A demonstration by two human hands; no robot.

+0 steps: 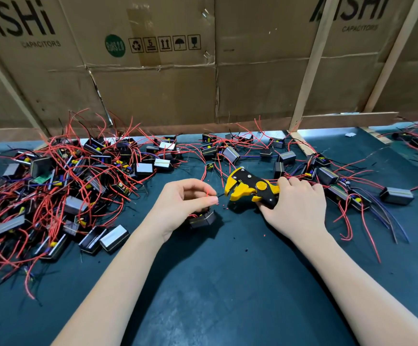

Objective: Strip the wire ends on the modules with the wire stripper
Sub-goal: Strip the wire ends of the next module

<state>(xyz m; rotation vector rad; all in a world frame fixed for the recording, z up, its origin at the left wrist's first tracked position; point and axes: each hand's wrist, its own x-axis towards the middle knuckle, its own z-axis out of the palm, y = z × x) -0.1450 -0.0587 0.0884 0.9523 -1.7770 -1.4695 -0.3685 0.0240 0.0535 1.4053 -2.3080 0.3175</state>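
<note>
The left hand [185, 203] pinched a red wire [209, 194] above its module [201, 219]; the right hand [295, 203] gripped the stripper [250, 188], jaws apart, just beside it. Best practice: feed only the tip squarely between the jaws, then squeeze.

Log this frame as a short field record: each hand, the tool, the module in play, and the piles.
left hand: pinches a red wire of the module under it
right hand: grips the wire stripper
stripper head: points at the wire end, apart from it
big pile: modules, left on the mat
scattered modules: right
backdrop: cardboard boxes
</note>
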